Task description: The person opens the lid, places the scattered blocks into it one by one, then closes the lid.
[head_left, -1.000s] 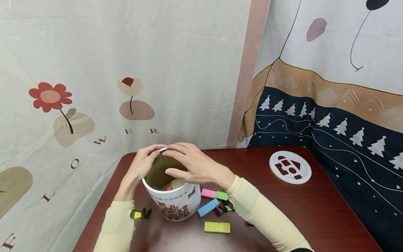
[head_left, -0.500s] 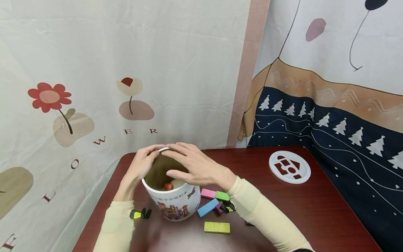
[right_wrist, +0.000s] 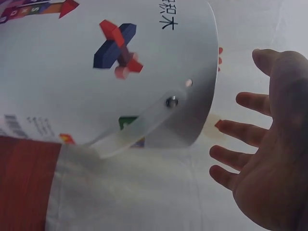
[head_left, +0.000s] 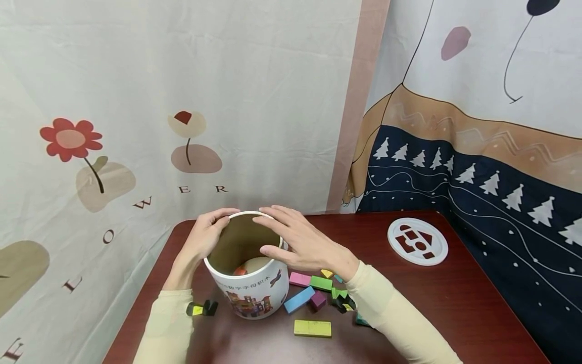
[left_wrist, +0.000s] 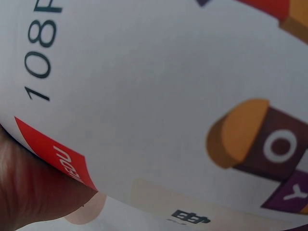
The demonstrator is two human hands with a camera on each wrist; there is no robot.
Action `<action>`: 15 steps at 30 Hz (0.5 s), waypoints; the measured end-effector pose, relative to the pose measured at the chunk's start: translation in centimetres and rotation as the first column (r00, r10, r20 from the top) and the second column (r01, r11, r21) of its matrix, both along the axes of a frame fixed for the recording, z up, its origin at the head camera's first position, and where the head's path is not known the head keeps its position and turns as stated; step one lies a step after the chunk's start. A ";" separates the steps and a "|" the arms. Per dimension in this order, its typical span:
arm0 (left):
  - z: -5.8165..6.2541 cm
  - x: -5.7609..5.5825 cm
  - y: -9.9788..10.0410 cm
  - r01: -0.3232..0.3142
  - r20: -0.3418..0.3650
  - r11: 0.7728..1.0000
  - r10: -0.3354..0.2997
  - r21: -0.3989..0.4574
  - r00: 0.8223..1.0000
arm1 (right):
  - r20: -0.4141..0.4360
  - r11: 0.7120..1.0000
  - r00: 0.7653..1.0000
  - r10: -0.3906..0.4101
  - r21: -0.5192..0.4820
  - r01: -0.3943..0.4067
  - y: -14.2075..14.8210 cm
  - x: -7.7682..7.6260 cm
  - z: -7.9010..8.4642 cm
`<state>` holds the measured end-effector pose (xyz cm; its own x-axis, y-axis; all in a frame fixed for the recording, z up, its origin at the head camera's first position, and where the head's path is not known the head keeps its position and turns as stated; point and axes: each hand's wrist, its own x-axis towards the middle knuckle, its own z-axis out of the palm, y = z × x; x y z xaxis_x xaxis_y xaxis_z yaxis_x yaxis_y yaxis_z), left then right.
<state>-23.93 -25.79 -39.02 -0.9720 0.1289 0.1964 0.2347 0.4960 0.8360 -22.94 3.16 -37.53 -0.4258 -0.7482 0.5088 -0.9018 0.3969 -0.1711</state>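
Note:
A white toy-block bucket (head_left: 254, 296) printed with block pictures and lettering stands on the table, its mouth facing up. My left hand (head_left: 204, 236) holds its rim at the left, and part of that hand shows against the printed wall in the left wrist view. At the opposite side, my right hand (head_left: 304, 240) hovers by the rim with its fingers extended. The right wrist view shows that hand apart from the bucket's wall, where a clear plastic handle (right_wrist: 139, 127) is attached. Inside the bucket, a small red piece (head_left: 240, 271) lies at the bottom.
Right of the bucket lie loose blocks: pink (head_left: 300, 279), green (head_left: 321, 283), blue (head_left: 299, 300), purple (head_left: 318, 300) and yellow (head_left: 312, 328). A white lid (head_left: 436, 241) with shaped cut-outs lies at the back right. A black-and-yellow piece (head_left: 201, 309) sits by the left forearm.
My right hand has drawn away to the right from the far rim, uncovering more of the rim and the blocks beside the bucket. The left hand stays on the rim.

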 end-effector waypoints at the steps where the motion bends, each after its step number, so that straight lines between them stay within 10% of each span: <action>1: 0.0 0.0 0.0 0.000 0.001 1.000 0.000 0.001 1.000 | 0.004 1.000 1.000 -0.007 -0.003 0.007 0.4 0.0 -0.1; 15: -0.1 0.0 -0.1 0.000 0.009 1.000 0.000 0.026 1.000 | 0.090 0.997 0.995 -0.040 -0.062 0.045 5.0 0.3 -2.4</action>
<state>-23.89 -25.90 -39.11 -0.9737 0.1237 0.1911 0.2272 0.4742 0.8506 -22.66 8.13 -39.96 -0.5020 -0.6955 0.5140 -0.8645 0.4203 -0.2756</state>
